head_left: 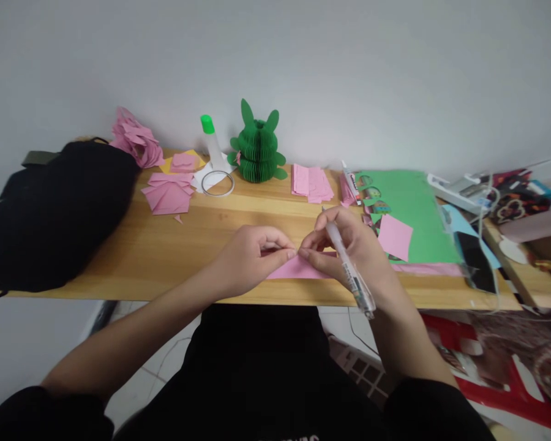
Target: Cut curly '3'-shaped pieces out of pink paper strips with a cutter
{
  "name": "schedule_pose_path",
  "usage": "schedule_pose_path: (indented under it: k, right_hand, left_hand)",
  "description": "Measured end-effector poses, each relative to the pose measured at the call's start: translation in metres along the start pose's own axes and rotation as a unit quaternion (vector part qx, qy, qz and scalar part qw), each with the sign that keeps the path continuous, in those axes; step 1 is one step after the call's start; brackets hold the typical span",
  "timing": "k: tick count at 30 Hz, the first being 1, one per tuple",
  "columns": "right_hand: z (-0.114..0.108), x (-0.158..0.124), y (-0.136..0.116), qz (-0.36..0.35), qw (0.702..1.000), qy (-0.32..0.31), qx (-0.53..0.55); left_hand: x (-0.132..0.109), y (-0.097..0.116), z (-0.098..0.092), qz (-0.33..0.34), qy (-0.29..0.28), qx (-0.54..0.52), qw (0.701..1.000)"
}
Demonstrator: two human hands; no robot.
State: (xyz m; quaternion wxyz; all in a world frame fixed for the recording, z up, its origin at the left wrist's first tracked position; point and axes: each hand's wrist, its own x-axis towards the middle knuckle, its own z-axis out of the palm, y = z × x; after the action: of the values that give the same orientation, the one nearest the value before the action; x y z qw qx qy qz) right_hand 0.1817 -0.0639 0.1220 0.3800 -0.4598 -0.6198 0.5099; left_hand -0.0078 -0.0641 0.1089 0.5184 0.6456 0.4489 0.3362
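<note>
A sheet of pink paper lies at the table's front edge, beneath both hands. My left hand is closed in a pinch at the paper's upper edge, thumb against forefinger. Right beside it, my right hand pinches the same edge, and the two sets of fingertips nearly touch. A clear-barrelled pen rests tucked in my right hand, slanting down towards the wrist. Fingers and palms cover much of the paper, so its full outline is hidden.
Behind stand a green paper honeycomb figure and a green-capped glue bottle. Pink paper pieces lie around a ring. A black bag fills the left; green sheets and a phone lie right.
</note>
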Motion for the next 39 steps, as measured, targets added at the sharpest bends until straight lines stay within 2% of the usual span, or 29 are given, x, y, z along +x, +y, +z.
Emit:
schedule_pose_path:
  k: [3, 10, 15, 27, 33, 39]
  right_hand:
    - [0.001, 0.0, 0.001, 0.004, 1.0, 0.004, 0.008]
    - [-0.005, -0.001, -0.006, 0.036, 0.999, -0.036, 0.018]
    - [-0.013, -0.002, -0.001, 0.038, 0.999, 0.0, 0.01]
    - [0.003, -0.004, -0.002, 0.016, 1.0, -0.02, 0.015]
    - [-0.006, -0.006, 0.003, 0.023, 0.999, -0.03, 0.016]
    - [-0.023, -0.012, 0.014, 0.053, 0.998, -0.009, -0.012]
  left_hand:
    - [-0.001, -0.001, 0.001, -0.003, -0.004, -0.007, 1.0]
    - [-0.003, -0.004, 0.001, -0.012, -0.022, -0.012, 1.0]
    - [-0.004, -0.003, -0.002, -0.024, -0.002, -0.016, 1.0]
    - [-0.005, -0.004, -0.002, -0.015, -0.009, -0.006, 1.0]
    - [-0.009, -0.01, -0.005, -0.02, -0.016, -0.011, 1.0]
    - [-0.021, -0.024, -0.019, -0.043, -0.002, -0.012, 0.999]
